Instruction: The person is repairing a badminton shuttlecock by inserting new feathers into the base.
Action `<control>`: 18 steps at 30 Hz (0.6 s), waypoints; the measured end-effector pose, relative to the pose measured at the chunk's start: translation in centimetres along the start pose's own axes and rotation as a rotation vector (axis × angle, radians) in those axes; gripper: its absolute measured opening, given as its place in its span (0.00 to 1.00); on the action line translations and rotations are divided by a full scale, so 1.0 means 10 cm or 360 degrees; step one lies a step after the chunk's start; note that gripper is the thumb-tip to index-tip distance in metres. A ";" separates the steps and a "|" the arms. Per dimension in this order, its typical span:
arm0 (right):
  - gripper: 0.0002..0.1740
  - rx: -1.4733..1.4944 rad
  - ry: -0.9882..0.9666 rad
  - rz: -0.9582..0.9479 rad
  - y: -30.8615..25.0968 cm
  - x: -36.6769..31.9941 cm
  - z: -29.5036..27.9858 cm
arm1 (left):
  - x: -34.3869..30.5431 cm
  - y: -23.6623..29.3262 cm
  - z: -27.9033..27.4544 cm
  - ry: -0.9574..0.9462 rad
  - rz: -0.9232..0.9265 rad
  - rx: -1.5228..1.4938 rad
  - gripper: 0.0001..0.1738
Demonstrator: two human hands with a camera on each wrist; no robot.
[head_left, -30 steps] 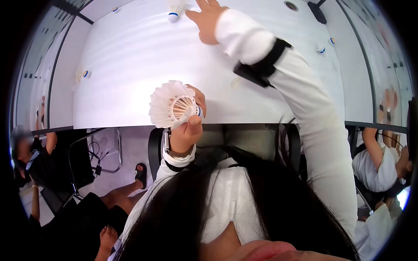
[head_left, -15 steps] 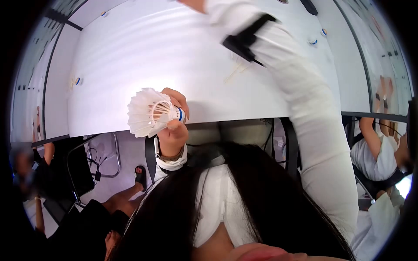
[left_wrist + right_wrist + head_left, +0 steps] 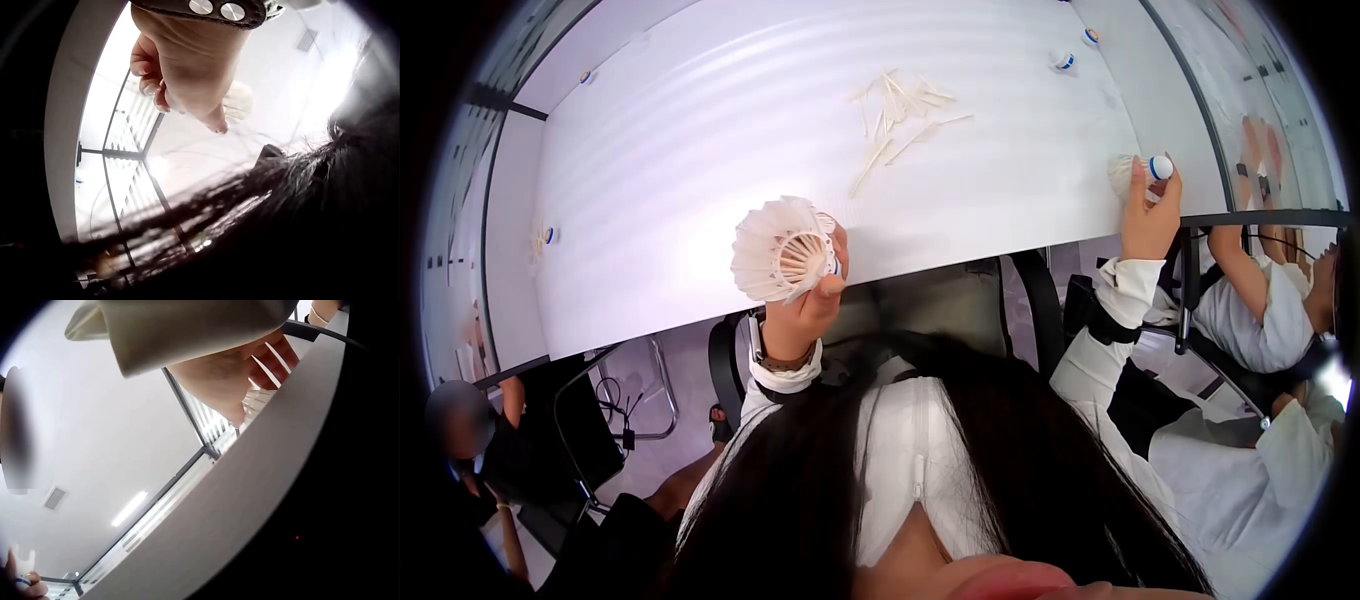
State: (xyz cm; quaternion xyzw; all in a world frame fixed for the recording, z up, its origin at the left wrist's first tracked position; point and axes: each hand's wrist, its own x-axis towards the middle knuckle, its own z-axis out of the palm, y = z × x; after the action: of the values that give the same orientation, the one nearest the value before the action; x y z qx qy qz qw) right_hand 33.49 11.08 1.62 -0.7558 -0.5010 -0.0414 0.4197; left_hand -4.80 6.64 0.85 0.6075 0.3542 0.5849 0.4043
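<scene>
Over the near edge of the white table, my left hand [image 3: 805,312] holds a white feather shuttlecock [image 3: 772,248] by its cork end, with the skirt pointing left. In the left wrist view, part of that skirt shows pale behind the thumb. At the table's right front corner, my right hand [image 3: 1152,225] holds a second shuttlecock [image 3: 1162,167] between thumb and fingers. Its white cork with a blue band points right and its feathers point left. The right wrist view shows its feather shafts [image 3: 255,403] between thumb and fingers.
Several thin pale sticks [image 3: 900,105] lie scattered on the table [image 3: 700,150]. Two more shuttlecocks lie near the right partition, one white and blue [image 3: 1062,62]. Others lie at the left, one by the left edge [image 3: 550,236]. Low partitions [image 3: 518,215] border the table; people sit on both sides.
My right hand has come from the far side of the table to the right front corner, now with the shuttlecock that stood beside it. The sticks are uncovered. My left hand keeps its hold.
</scene>
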 end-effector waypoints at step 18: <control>0.20 -0.0520 0.0643 -0.0637 0.01 -0.02 0.05 | -0.10 -0.17 -0.12 -0.0397 -0.0364 -0.0018 0.31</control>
State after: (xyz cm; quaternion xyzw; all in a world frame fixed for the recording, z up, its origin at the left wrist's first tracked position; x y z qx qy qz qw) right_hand 33.25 11.22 1.16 -0.6762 -0.5329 -0.3519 0.3673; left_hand -6.03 6.53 -1.18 0.6288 0.3649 0.4571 0.5124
